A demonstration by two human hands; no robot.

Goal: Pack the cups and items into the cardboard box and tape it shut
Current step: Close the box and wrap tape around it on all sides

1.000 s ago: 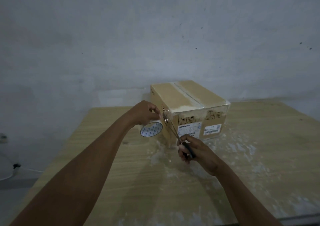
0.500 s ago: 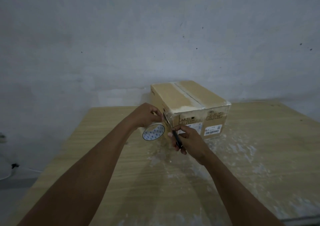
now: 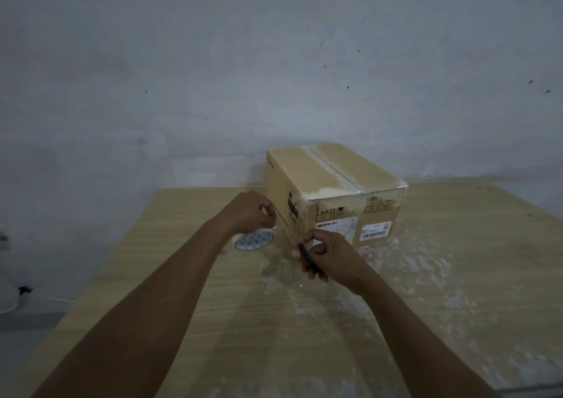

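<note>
A closed cardboard box [image 3: 332, 181] stands at the back of the wooden table [image 3: 457, 275], with clear tape along its top seam and around its near corner. My left hand [image 3: 253, 214] holds a roll of clear tape [image 3: 254, 240] just left of the box's near corner. My right hand [image 3: 329, 254] is closed around the black handles of scissors [image 3: 307, 257], right in front of that corner, with thumb and forefinger touching the box's lower edge. The scissor blades are hidden. No cups or other items are visible.
A grey wall rises directly behind the box. White smears cover the tabletop right of my right hand. Past the table's left edge, a white cable and dark plug [image 3: 24, 291] lie on the floor.
The scissors were raised to the tape at the box corner a second ago. My right hand has since drawn in and now presses at the box's lower corner. The tape roll dropped slightly.
</note>
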